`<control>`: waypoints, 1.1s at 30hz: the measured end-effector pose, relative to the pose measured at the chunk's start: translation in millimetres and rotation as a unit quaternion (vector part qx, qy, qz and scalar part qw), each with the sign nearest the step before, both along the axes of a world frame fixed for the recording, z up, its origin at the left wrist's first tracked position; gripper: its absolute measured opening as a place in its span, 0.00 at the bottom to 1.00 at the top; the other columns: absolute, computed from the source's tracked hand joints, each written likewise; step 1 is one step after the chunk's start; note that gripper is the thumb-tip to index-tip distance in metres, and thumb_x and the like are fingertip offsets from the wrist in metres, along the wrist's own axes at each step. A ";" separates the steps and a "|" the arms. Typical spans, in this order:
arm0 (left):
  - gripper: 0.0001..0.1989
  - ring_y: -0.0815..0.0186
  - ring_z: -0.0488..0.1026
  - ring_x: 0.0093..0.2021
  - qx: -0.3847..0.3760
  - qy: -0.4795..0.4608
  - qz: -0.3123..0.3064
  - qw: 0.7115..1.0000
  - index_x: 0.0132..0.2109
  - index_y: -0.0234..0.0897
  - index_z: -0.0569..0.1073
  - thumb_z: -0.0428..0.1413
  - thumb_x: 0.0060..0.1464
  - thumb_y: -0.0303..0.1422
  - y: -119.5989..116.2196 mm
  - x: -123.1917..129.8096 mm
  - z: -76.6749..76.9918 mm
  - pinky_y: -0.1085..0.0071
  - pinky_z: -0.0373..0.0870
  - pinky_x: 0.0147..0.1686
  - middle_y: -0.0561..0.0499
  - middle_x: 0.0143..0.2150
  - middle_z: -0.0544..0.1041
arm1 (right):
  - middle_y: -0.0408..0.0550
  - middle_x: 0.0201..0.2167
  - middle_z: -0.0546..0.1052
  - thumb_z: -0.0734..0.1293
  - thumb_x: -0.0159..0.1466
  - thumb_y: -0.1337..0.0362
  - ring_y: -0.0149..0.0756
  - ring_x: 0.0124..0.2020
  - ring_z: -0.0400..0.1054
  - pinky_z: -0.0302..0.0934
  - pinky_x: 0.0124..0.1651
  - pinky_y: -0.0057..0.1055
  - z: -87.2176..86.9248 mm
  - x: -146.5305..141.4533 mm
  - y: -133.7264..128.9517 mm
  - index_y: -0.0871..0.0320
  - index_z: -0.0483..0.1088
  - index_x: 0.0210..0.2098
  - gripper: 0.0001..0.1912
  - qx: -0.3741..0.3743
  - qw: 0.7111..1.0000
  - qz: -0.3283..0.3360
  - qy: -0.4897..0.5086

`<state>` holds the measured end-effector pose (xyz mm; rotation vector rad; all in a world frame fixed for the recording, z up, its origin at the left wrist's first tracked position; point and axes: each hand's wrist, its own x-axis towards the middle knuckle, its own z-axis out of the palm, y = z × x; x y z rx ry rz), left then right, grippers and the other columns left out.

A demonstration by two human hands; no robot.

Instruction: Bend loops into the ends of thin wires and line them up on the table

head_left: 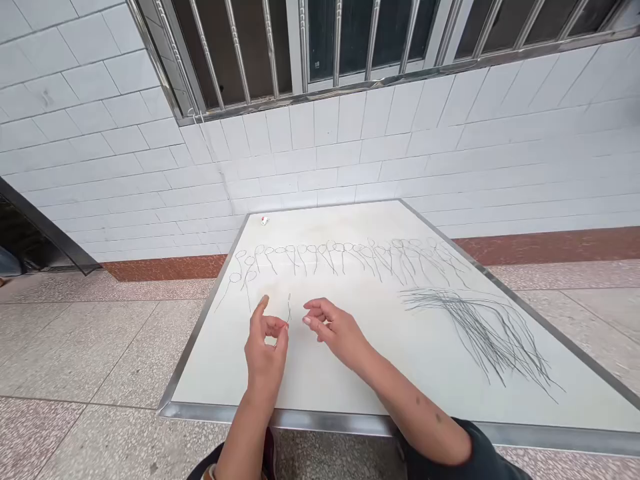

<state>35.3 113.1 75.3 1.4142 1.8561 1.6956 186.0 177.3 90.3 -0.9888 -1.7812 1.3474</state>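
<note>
My left hand (266,350) pinches a thin dark wire (289,308) between thumb and forefinger, over the white table. The wire stands up from the fingertips and looks bent or twisted; its lower part is hidden. Just to the right, my right hand (341,333) is held with thumb and fingers a little apart, near the wire but not touching it. Nothing shows between its fingers. Beyond both hands lies a row of wire loops with long tails (310,250). A loose bundle of straight wires (490,327) spreads over the table's right side.
The white table (350,393) has a metal edge and stands near a white tiled wall (330,157). A small red-and-white object (265,220) lies at its far left corner. A barred window (350,40) is above, and speckled floor tiles (120,353) surround the table.
</note>
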 end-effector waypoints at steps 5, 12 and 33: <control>0.24 0.66 0.71 0.35 0.029 0.118 -0.063 0.991 0.61 0.45 0.62 0.51 0.57 0.28 -0.7 15.8 -11.7 0.65 0.68 0.42 0.54 0.32 0.74 | 0.43 0.32 0.73 0.62 0.63 0.54 0.30 0.30 0.67 0.65 0.30 0.27 -7.1 -7.9 1.2 0.54 0.70 0.38 0.11 -0.007 0.999 -0.008 0.042; 0.28 0.64 0.71 0.41 -0.020 -0.160 -0.078 0.984 0.59 0.43 0.63 0.60 0.52 0.34 6.4 28.5 1.1 0.66 0.68 0.44 0.50 0.39 0.74 | 0.42 0.30 0.74 0.62 0.63 0.56 0.29 0.29 0.68 0.65 0.30 0.26 -9.9 -3.9 6.0 0.54 0.70 0.36 0.10 -0.018 0.996 -0.037 0.077; 0.17 0.68 0.70 0.37 -0.058 -0.325 -0.180 0.927 0.50 0.42 0.75 0.60 0.51 0.36 22.9 39.1 -3.5 0.68 0.65 0.47 0.54 0.32 0.70 | 0.42 0.34 0.74 0.56 0.67 0.58 0.30 0.32 0.69 0.66 0.37 0.30 -24.2 20.7 8.9 0.51 0.64 0.49 0.13 0.059 0.997 -0.047 0.034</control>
